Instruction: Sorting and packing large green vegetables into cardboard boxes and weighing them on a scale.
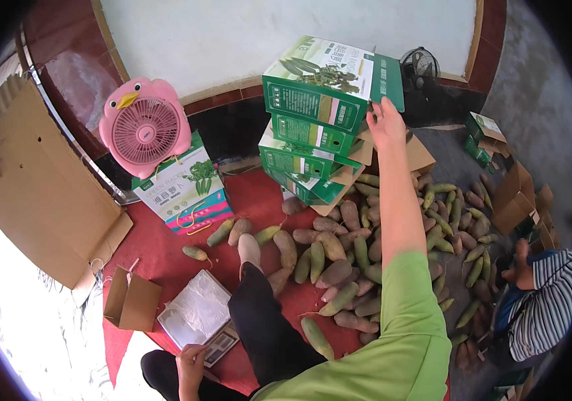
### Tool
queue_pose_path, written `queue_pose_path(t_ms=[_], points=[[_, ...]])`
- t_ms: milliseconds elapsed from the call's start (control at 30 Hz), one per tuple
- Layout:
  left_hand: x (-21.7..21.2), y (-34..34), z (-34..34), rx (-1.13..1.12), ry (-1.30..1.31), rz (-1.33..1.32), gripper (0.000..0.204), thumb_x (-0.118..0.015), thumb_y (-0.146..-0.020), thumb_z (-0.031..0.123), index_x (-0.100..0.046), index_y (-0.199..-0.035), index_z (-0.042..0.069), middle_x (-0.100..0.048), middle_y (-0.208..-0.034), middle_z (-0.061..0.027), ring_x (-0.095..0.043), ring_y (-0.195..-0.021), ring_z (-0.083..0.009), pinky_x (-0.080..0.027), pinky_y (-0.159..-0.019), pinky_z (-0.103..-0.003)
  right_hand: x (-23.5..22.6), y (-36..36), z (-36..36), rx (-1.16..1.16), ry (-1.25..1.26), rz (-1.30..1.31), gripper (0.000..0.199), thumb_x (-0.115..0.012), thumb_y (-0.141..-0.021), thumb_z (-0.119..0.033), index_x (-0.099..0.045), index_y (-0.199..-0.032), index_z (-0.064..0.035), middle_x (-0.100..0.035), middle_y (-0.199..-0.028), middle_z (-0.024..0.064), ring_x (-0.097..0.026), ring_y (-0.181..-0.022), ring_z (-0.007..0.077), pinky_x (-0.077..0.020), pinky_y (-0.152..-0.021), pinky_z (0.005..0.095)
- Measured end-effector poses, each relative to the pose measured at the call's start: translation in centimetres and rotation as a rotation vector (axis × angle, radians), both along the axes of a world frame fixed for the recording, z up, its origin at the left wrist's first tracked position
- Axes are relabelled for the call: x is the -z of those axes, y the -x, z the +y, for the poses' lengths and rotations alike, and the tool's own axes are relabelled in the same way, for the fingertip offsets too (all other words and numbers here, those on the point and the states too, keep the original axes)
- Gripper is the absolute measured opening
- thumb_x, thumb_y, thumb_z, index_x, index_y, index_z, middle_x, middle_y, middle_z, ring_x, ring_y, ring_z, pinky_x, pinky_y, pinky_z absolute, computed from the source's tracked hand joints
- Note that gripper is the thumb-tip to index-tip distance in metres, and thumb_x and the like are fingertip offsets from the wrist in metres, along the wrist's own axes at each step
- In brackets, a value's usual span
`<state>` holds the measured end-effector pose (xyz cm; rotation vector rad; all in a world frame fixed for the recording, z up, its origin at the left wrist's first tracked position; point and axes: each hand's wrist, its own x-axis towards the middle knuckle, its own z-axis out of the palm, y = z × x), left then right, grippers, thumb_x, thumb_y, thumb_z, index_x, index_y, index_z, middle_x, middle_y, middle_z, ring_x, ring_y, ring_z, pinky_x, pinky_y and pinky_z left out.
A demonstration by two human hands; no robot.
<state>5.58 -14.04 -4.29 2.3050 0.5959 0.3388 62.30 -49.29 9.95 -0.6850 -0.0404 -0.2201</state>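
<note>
My right hand [387,125] is stretched far forward, its fingers closed on the side flap of the top green printed carton [319,80]. That carton sits on a leaning stack of similar green cartons [296,160]. My left hand [191,361] is down near my knee with its fingers curled, beside the display end of a white weighing scale [219,344]. Whether anything is inside those fingers is hidden. Clear plastic film covers the scale's tray [195,309]. Many green and brownish, soil-coated radishes [332,267] lie loose below the stack.
A pink bird-shaped fan [144,130] stands by a printed gift box [182,184] on the red mat [145,250]. An opened brown carton [132,301] is beside the scale. A person in a striped shirt [546,301] crouches at the right. A black fan [419,67] stands behind the stack.
</note>
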Motion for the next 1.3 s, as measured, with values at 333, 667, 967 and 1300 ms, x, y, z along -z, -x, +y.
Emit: queue_pose_path(t_ms=[333,667,967,1300], points=[[0.4,0.3,0.6,0.057,-0.02,0.02,0.011,-0.064,-0.079,0.0,-0.071,-0.088,-0.001,-0.066,-0.081,-0.0156,-0.066,-0.074,-0.0259,-0.051,-0.067,-0.031,4.5,3.6,-8.5,0.422,0.029,0.273,0.022,-0.068,-0.085,-0.008,-0.063,-0.106,-0.0083,-0.066,-0.098,0.0026,-0.061,-0.086,0.014,-0.0396,-0.063,0.0257],[0.8,0.7,0.7,0.076,-0.015,0.034,0.011,-0.063,-0.079,0.0,-0.07,-0.088,-0.002,-0.066,-0.082,-0.0162,-0.066,-0.074,-0.0281,-0.051,-0.068,-0.033,1.1,8.3,-11.8,0.774,0.445,-0.093,0.028,-0.069,-0.073,0.007,-0.065,-0.098,-0.0071,-0.059,-0.078,-0.0021,-0.054,-0.064,0.0071,-0.0359,-0.053,0.0189],[1.6,0.7,0.9,0.126,0.014,0.044,0.012,-0.061,-0.081,-0.001,-0.069,-0.09,-0.001,-0.066,-0.086,-0.0149,-0.066,-0.078,-0.0277,-0.051,-0.071,-0.033,1.2,28.5,-16.6,0.818,0.676,0.052,0.016,-0.07,-0.076,0.004,-0.065,-0.089,-0.0055,-0.06,-0.083,-0.0025,-0.054,-0.071,0.0064,-0.0382,-0.061,0.0196],[1.8,-0.9,-0.3,0.249,0.019,-0.001,0.011,-0.06,-0.081,-0.004,-0.068,-0.089,-0.003,-0.065,-0.084,-0.0143,-0.064,-0.076,-0.0263,-0.05,-0.07,-0.032,8.2,39.4,-13.8,0.608,1.468,-0.084,0.016,-0.059,-0.076,0.014,-0.062,-0.078,-0.002,-0.054,-0.076,0.0028,-0.054,-0.073,0.0118,-0.043,-0.066,0.0245]])
